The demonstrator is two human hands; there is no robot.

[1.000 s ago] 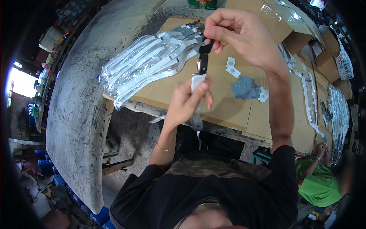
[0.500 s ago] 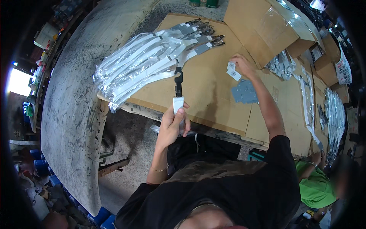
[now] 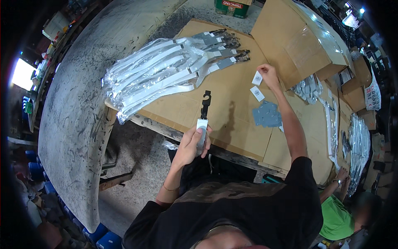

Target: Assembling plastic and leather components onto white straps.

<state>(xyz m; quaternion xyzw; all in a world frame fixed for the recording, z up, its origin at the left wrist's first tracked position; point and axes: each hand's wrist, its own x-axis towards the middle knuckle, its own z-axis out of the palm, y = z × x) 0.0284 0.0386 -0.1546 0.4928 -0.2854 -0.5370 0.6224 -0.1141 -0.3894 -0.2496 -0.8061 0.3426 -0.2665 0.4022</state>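
My left hand (image 3: 191,146) grips the white end of a flat, strap-like item (image 3: 202,124), held upright at the table's near edge. A black plastic hanger hook (image 3: 205,104) sticks up from that end; the item's lower part is hidden behind my fingers. Further off to the right, my right hand (image 3: 269,76) pinches a small white printed card (image 3: 257,78) at its upper corner. A second white card (image 3: 257,93) lies just below it on the cardboard. Nearer my forearm is a loose spread of grey cards (image 3: 266,114).
A heap of white straps in clear plastic (image 3: 153,72), with black hooks, covers the left of the cardboard sheet (image 3: 182,106). A big carton (image 3: 298,35) stands at the back right. More bagged straps (image 3: 359,143) lie right, near a co-worker in green (image 3: 336,218). Behind sits a green box (image 3: 232,8).
The two white cards, which overlapped by my right hand, are now apart: one is in my fingers, the other lies on the cardboard. My left hand still holds the hooked strap.
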